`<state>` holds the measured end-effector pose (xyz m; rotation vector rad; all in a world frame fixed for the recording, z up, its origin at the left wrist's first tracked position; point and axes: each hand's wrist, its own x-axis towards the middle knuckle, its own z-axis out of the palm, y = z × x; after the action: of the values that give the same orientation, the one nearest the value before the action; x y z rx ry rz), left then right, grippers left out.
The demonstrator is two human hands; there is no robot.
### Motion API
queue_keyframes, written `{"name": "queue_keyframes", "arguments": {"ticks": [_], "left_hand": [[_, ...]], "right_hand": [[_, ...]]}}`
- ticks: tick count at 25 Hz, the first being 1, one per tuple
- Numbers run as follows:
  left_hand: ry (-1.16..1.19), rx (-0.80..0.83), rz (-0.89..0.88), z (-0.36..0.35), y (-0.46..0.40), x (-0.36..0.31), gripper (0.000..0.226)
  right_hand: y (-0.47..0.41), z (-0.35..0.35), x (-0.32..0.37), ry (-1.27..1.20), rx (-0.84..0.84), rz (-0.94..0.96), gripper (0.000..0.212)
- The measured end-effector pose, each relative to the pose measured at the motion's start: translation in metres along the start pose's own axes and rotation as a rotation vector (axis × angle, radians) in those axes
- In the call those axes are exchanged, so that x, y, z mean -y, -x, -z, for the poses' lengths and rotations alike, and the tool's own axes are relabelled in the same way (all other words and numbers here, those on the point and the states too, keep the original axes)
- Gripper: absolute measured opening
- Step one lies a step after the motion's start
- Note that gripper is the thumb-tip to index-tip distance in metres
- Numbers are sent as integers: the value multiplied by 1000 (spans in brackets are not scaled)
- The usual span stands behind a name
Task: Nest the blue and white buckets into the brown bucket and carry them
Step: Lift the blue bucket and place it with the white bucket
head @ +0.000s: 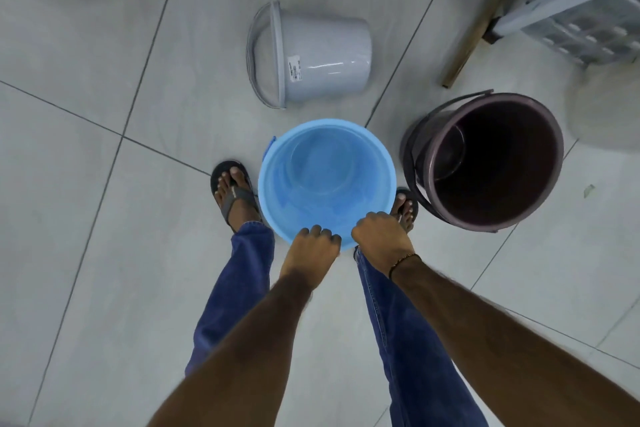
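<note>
The round, light blue plastic bucket (327,180) stands on the floor between the feet. Both hands' fingers (320,231) curl over its near rim. It looks empty, light, smooth; the rim grips best.

Both hands grip the near rim of the round, translucent blue plastic bucket (327,180), left hand (311,248) and right hand (379,236) side by side with fingers curled over the edge, and it sits upright between the sandalled feet. Just to its right stands the dark brown plastic bucket (485,159), open and upright on the pale tiled floor (86,184). Beyond them the white plastic bucket (311,57) lies on its side, mouth facing left.
</note>
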<state>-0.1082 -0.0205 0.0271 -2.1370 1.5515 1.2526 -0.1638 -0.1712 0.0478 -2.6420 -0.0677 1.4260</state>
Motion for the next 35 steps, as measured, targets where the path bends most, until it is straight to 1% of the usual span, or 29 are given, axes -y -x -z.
{"name": "queue_keyframes", "arguments": {"ticks": [2,4,6,7,8,10,11,12,13,14,15,16,17,18,19,20,21,22,23,25,26,28,29,31,32,35], "left_hand": [[41,-10,19,2,1,0,11],[107,-56,47,16,5,13,14],[280,-166,93,45,5,32,21],[400,-233,137,65,2,44,23],[536,-350,207,87,-1,58,23],[740,-611,418,124,-16,91,17],[815,-686,520,139,-30,107,17],[882,-700,607,150,-45,127,20],[939,-630,669,152,-66,150,27],[993,-501,690,149,-90,173,33],[1038,-344,650,146,-109,188,39],[1064,-210,572,139,-130,204,42],[1074,-123,490,132,-143,214,43],[1077,-105,431,125,-154,221,36],[1101,-133,405,115,-162,227,23],[1145,-177,389,109,-167,230,16],[1158,-219,367,108,-167,232,25],[1118,-264,335,110,-160,232,30],[1056,-307,301,116,-150,233,29],[869,-410,237,135,-128,237,16],[770,-449,229,146,-119,242,16],[567,-490,214,162,-105,253,22],[451,-501,197,168,-101,258,21],[200,-468,154,171,-100,263,17],[98,-424,139,167,-102,262,15],[-65,-314,135,142,-110,257,14]], "right_hand": [[3,0,-3,-15,-1,22,22],[8,21,-8,-12,-2,53,25],[8,58,-20,3,-44,73,28],[5,78,-27,17,-95,87,29],[-3,102,-34,41,-154,93,31],[-34,153,-47,89,-285,91,36],[-53,174,-55,106,-344,88,40],[-77,195,-61,128,-393,84,45],[-108,213,-64,166,-418,76,50],[-139,227,-65,221,-415,71,55],[-163,239,-67,304,-384,72,58],[-192,244,-67,422,-336,90,58],[-214,245,-67,544,-281,114,54],[-229,244,-67,635,-236,146,47],[-243,240,-65,680,-207,169,40],[-249,237,-63,690,-201,179,33],[-249,238,-64,683,-218,189,28],[-247,243,-64,672,-246,208,26],[-242,253,-65,660,-274,231,27],[-228,270,-72,600,-308,247,32],[-221,276,-76,558,-328,247,34],[-210,277,-81,475,-370,230,36],[-206,275,-82,426,-394,219,36],[-206,263,-83,342,-390,194,34],[-207,253,-81,309,-374,184,32],[-216,218,-70,250,-344,157,27]]}}
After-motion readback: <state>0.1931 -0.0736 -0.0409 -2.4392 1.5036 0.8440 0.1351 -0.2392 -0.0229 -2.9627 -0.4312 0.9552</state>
